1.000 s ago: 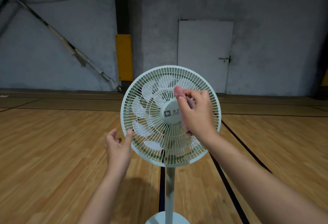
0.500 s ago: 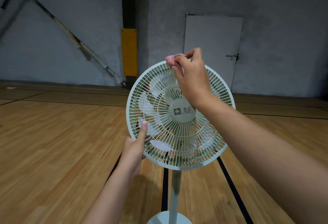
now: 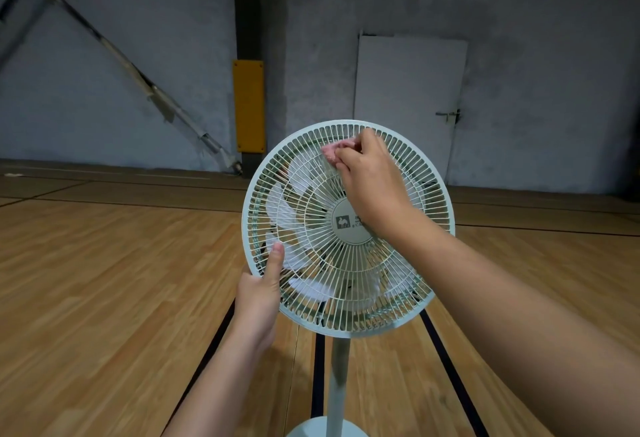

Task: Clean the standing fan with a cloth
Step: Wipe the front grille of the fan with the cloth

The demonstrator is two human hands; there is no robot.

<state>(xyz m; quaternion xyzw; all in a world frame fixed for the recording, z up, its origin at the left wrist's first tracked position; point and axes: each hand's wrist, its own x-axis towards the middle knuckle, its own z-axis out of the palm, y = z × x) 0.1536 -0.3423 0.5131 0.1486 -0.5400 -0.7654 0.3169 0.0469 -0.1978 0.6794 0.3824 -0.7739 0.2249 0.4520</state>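
Note:
A pale green standing fan [image 3: 391,284] faces me on a thin pole, its round grille in front of still white blades. My right hand [image 3: 372,180] grips a small pink cloth [image 3: 331,152] and presses it against the upper part of the grille, just below the top rim. My left hand [image 3: 259,293] holds the grille's lower left rim, thumb lying up along the front wires and the fingers hidden behind. The fan's round base [image 3: 327,429] shows at the bottom edge.
The fan stands on a wooden sports floor [image 3: 104,298] with dark painted lines. Behind it is a grey wall with a white door [image 3: 408,90], a yellow pad [image 3: 248,104] on a dark pillar and a slanted brace at the left.
My right hand with the cloth went from the grille's centre up to the top rim, then slid back down onto the upper wires. My left hand took hold of the lower left rim.

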